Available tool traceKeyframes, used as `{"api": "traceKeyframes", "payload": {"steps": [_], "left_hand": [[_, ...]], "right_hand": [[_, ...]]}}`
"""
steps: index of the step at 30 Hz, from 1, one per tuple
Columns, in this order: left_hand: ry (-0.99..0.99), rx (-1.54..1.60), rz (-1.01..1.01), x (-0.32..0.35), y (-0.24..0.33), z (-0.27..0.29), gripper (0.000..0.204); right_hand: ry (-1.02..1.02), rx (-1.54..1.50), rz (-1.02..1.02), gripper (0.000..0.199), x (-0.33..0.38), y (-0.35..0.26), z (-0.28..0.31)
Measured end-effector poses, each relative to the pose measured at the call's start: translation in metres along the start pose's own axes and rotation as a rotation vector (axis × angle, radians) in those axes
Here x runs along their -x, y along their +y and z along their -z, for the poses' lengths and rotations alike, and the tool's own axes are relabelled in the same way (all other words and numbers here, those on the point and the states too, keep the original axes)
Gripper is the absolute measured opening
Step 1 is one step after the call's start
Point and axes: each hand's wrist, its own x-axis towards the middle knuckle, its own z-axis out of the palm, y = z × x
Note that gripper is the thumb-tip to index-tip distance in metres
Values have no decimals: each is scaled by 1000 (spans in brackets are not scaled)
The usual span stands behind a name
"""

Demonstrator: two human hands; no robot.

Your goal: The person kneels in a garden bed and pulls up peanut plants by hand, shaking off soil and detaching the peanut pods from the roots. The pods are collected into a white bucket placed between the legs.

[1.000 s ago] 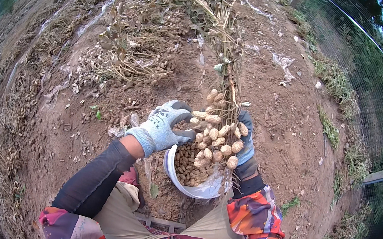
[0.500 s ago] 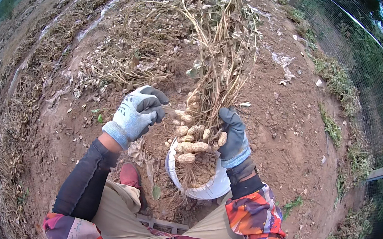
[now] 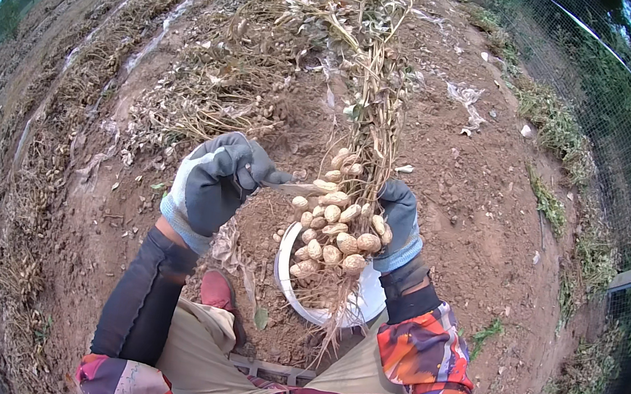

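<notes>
A pulled-up peanut plant (image 3: 376, 109) hangs over a white bucket (image 3: 284, 277), its dry stems and leaves pointing away from me. Many pale peanut pods (image 3: 333, 214) cluster at its root end, and thin roots trail down over the bucket. My right hand (image 3: 401, 221), in a grey-and-blue glove, is closed on the plant at the right of the pods; its fingertips are partly hidden. Left of the pods, my gloved left hand (image 3: 219, 179) pinches a thin pale strip (image 3: 293, 187) that stretches toward them. What the strip is, I cannot make out.
Dry peanut plants (image 3: 216, 102) lie heaped on the soil ahead and left. Scraps of plastic film (image 3: 466, 101) lie ahead right. A mesh fence (image 3: 592, 66) runs along the right. My red shoe (image 3: 218, 293) is beside the bucket; a low frame (image 3: 271, 370) is beneath me.
The plant has turned in my right hand, so more pods face me, and its leafy top sits lower. My left hand has rotated, showing its grey side, and its fingers have closed on the strip.
</notes>
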Motion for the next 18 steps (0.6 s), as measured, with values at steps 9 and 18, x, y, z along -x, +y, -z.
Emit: {"api": "traceKeyframes", "payload": {"steps": [9, 18], "left_hand": [[48, 285, -18, -1, 30, 14, 24], [354, -1985, 650, 30, 49, 102, 48]], "right_hand": [[12, 120, 68, 26, 7, 5, 19], [103, 558, 275, 26, 18, 6, 20]]}}
